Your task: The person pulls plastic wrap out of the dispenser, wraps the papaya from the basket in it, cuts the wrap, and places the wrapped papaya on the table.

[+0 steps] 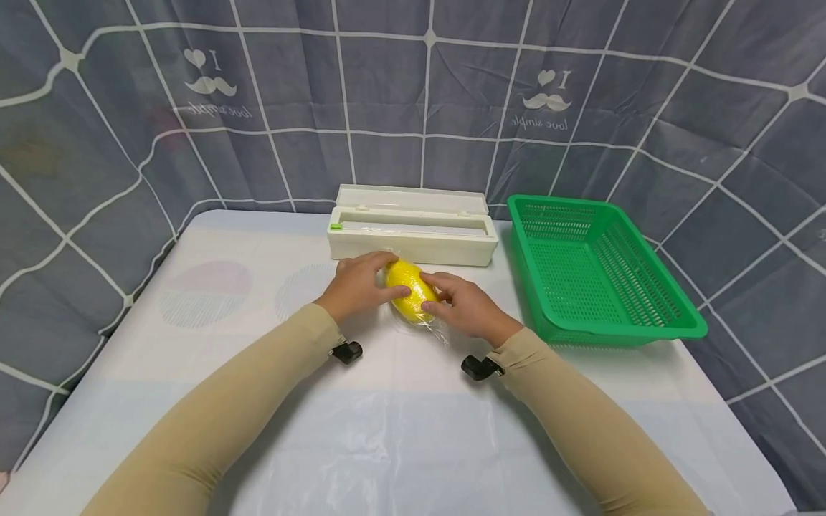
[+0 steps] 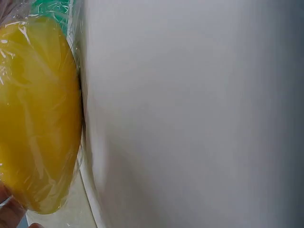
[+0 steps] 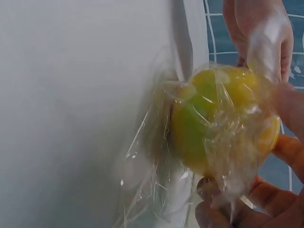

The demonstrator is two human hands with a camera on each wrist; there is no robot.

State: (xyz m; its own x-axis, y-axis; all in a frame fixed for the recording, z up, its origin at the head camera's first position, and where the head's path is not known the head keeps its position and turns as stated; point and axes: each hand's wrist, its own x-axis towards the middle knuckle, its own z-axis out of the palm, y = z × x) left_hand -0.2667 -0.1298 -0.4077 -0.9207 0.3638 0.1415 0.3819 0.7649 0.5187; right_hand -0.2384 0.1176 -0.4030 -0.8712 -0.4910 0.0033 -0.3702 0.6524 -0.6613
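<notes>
Head view, centre of frame: a yellow fruit (image 1: 411,289), prob. a mango or lemon, wrapped in clear cling film (image 1: 436,331), lies on the white table (image 1: 258,401) just in front of the white film dispenser box (image 1: 413,233); both hands are on it. The left hand (image 1: 358,285) sits on the fruit's left side, fingers curled over the top, thumb laid across the front; the right hand (image 1: 466,306) cups the right side, fingers bent round it, w/ a loose tail of film trailing toward the lower right of the fruit. Beige sleeves run from both wrists down to the bottom corners of the frame; a small black wrist cam shows under each wrist.

Left wrist view: the wrapped fruit (image 2: 38,114) fills the left side of the frame, film creased tight over the skin; a fingertip shows at the bottom left corner; the rest of the frame is the blurred white dispenser wall (image 2: 199,114), touching or v. nearly touching the fruit; can't tell which.

Right wrist view: fruit (image 3: 213,118) at centre right, yellow w/ a green patch, film (image 3: 152,166) bunched and wrinkled to its left and below; right-hand fingers (image 3: 247,204) pinch film at the lower right; left-hand fingers (image 3: 261,38) press the top, upper right of frame.

Right of the dispenser in the head view: a green plastic basket (image 1: 645,315), nothing seen in it; behind all, a grey-blue cloth w/ white grid lines (image 1: 129,107).
</notes>
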